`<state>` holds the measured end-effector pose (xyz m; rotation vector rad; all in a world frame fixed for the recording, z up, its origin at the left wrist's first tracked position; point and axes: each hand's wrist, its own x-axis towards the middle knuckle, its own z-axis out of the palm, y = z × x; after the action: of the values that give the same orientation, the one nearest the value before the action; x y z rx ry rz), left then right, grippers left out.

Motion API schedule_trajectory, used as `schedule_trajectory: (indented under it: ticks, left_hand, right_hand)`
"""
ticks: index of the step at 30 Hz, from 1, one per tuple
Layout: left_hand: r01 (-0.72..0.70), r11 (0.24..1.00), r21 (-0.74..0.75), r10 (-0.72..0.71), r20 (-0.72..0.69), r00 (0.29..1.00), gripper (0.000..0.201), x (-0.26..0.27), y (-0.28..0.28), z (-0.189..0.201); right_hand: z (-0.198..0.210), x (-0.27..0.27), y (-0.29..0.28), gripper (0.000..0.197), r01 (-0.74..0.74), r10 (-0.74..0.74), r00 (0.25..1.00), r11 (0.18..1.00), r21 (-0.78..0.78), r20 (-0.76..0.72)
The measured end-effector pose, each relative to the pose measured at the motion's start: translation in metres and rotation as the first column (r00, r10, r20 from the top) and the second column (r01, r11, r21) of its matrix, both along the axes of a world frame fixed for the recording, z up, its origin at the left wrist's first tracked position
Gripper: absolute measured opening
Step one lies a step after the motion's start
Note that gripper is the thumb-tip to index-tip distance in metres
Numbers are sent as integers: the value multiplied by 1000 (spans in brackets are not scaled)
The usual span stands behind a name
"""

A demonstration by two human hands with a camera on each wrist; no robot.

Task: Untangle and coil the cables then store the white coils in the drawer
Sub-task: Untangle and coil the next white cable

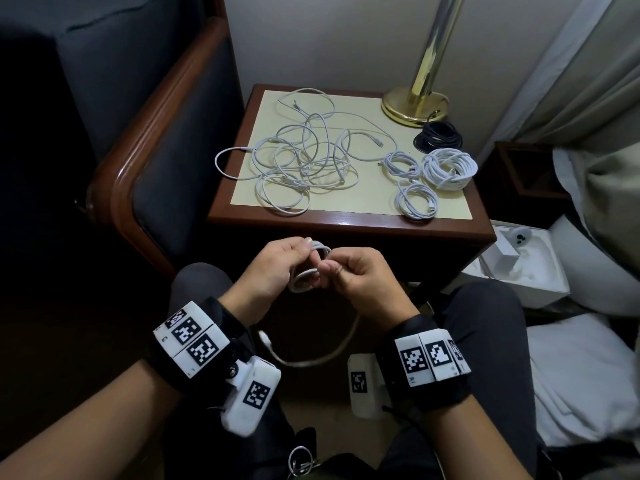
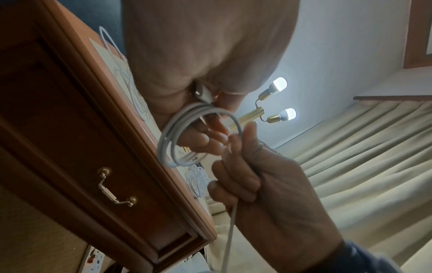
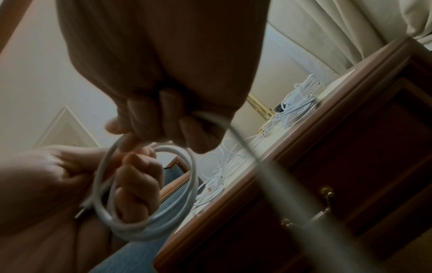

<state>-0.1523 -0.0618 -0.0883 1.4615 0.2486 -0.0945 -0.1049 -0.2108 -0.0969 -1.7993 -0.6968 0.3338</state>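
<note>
My left hand (image 1: 273, 268) holds a small coil of white cable (image 1: 304, 275) in front of the nightstand; its fingers pass through the loops (image 2: 177, 136). My right hand (image 1: 356, 275) grips the free run of the same cable (image 2: 231, 221), whose tail (image 1: 311, 358) hangs down between my knees. On the nightstand top (image 1: 346, 207) lies a tangled heap of white cables (image 1: 301, 161). Three white coils (image 1: 446, 168) and a black coil (image 1: 438, 136) lie at its right. The drawer (image 2: 77, 166) with a brass handle (image 2: 117, 188) is closed.
A brass lamp base (image 1: 414, 102) stands at the back right corner of the nightstand. A dark armchair (image 1: 145, 133) is on the left. An open white box (image 1: 519, 265) lies on the floor at the right, next to bedding (image 1: 588, 202).
</note>
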Motion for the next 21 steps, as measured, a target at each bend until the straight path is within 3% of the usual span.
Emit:
schedule_trajectory:
  ticks: [3,6,9,12,16,18,21]
  left_hand:
    - [64,997,39,-61,-71,996,35,-1,-5,0]
    - [64,998,-5,-64,-108,992,38,-2,-10,1]
    - [28,996,-87,-41,-149,988,38,-2,-10,7]
    - [70,987,-147,-99,-205,974,37,-4,-7,13]
    - [57,960,-276,-127,-242,962,39,-4,-7,16]
    - [41,956,-291,-110,-226,968,37,-3,-8,15]
    - [42,967,-253,-102,-233,967,39,-3,-9,11]
  right_hand:
    - [-9,5,-1,25,156,-160,985,986,57,64]
    - [-12,3,-1,21,216,-222,972,972,88,71]
    - [-16,0,-1,14,256,-255,967,954,158,-24]
    - [-18,1,-6,22,227,-202,970,953,199,-137]
    - [-11,0,-13,17,33,-6,984,988,148,-176]
    - [-13,1,-14,18,35,-18,989,993,112,-146]
    - [-19,3,-12,23,154,-133,975,982,106,-180]
